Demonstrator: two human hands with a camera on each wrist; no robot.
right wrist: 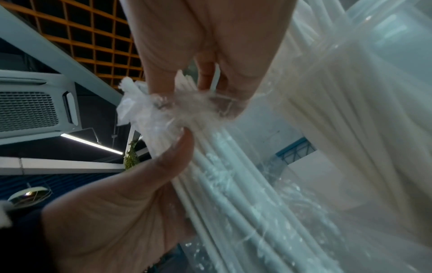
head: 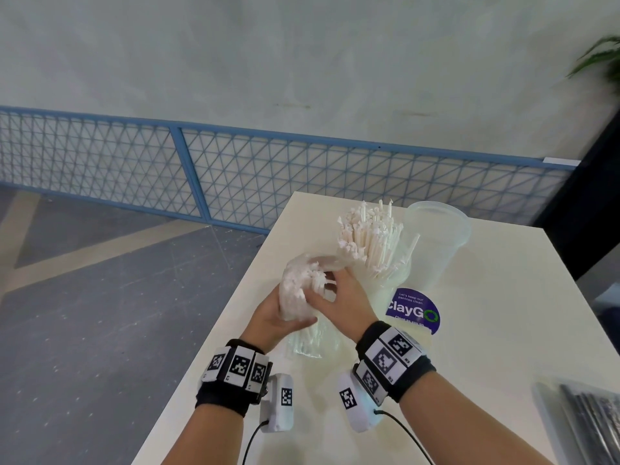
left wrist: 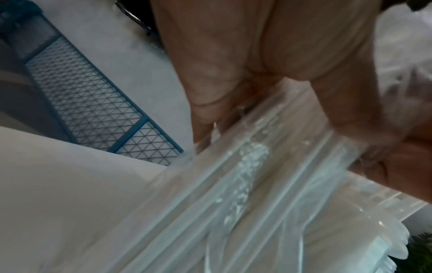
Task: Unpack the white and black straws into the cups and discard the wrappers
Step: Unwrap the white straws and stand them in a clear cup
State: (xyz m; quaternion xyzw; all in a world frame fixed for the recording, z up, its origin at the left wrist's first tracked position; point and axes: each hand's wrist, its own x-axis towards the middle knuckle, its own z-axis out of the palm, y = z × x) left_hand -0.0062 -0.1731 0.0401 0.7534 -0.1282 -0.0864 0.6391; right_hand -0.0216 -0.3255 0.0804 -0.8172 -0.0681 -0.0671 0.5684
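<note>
A clear plastic pack of white straws [head: 302, 297] stands tilted on the white table [head: 486, 330], its top open. My left hand [head: 278, 317] grips the pack around its middle. At the pack's top my right hand [head: 335, 297] pinches the straw ends [right wrist: 163, 114] and the wrapper [left wrist: 257, 184] between thumb and fingers. Behind them a clear cup [head: 385, 280] holds a full bunch of white straws [head: 369, 236]. An empty clear cup [head: 436, 243] stands to its right. A pack of black straws [head: 587, 421] lies at the table's right front.
A purple round ClayGo sticker [head: 416, 310] is on the table next to the cups. The table's left edge drops to a grey floor [head: 100, 313]. A blue mesh fence [head: 235, 176] runs behind. A plant [head: 600, 58] shows at the upper right.
</note>
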